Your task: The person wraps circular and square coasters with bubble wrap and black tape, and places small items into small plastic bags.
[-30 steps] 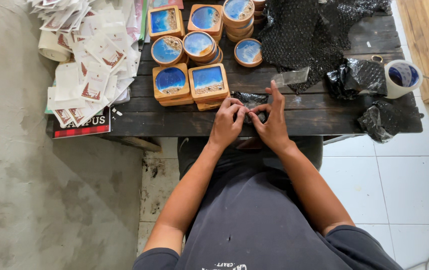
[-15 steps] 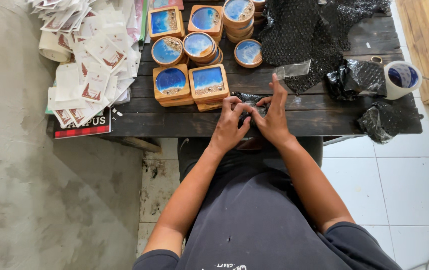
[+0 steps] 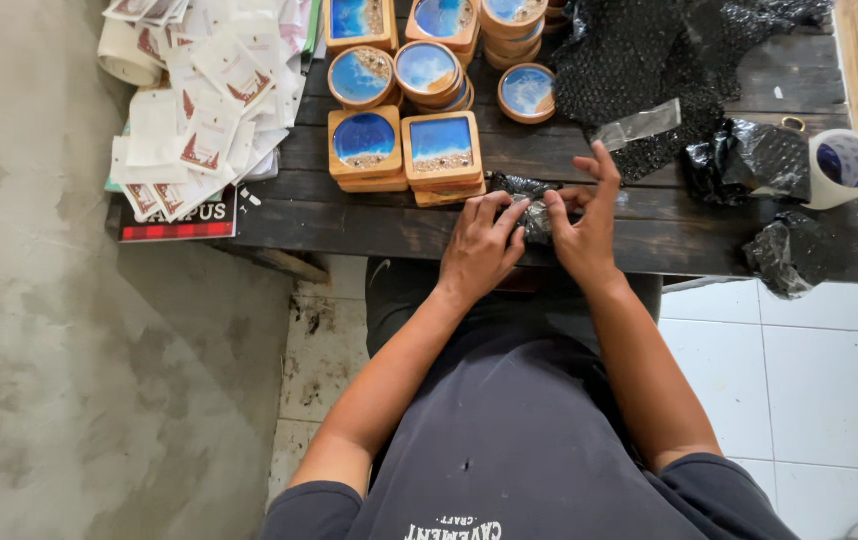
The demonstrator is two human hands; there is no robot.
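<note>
My left hand [image 3: 480,245] and my right hand [image 3: 586,222] meet near the front edge of a dark wooden table [image 3: 349,220]. Between them sits a small bundle wrapped in black bubble wrap [image 3: 532,208], and both hands press their fingers on it. The right hand's fingers are partly raised and spread above the bundle. What is inside the wrap is hidden. Just beyond my left hand stand stacks of wooden coasters with blue resin tops [image 3: 439,150], some square and some round.
A heap of small white paper sachets [image 3: 204,100] covers the table's left end. A large sheet of black bubble wrap [image 3: 669,60] lies at the back right, with crumpled black pieces [image 3: 749,160] and a roll of clear tape [image 3: 846,165] at the right.
My right hand's fingers have lifted and shifted over the bundle while the left hand has pressed in closer to it. The bundle stays at the same spot.
</note>
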